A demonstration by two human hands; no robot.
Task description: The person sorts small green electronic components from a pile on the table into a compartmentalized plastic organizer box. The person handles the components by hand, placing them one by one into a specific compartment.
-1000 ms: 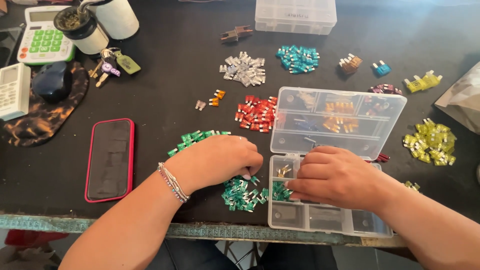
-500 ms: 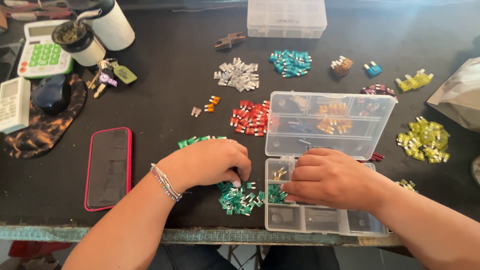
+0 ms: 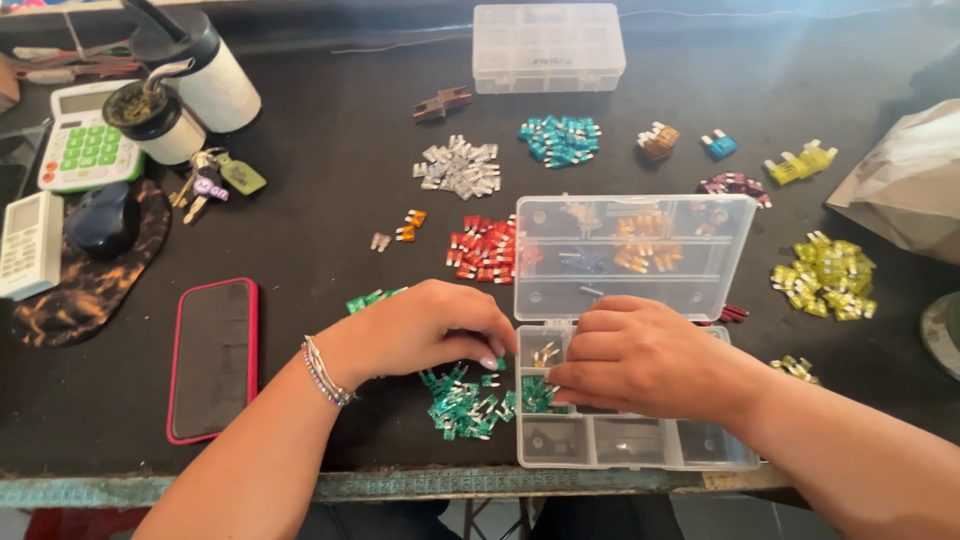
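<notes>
Near the front edge of the black tabletop [image 3: 330, 200], the left hand [image 3: 420, 330] is pinching its grip narrow around one small green plastic blade fuse [image 3: 499, 364], just above the loose heap of green blade fuses [image 3: 462, 402]. The right hand [image 3: 640, 355] is resting curled over the clear plastic compartment box [image 3: 640, 445], fingertips at a compartment holding green fuses; whether its grip is holding anything cannot be told.

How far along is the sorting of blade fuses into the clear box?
Early. Done: a few green fuses sit in the clear plastic compartment box; most compartments look bare. In hand: left hand pinches fuses from the green pile, right hand rests on the box. Left: red, yellow, teal, clear-grey piles.
</notes>
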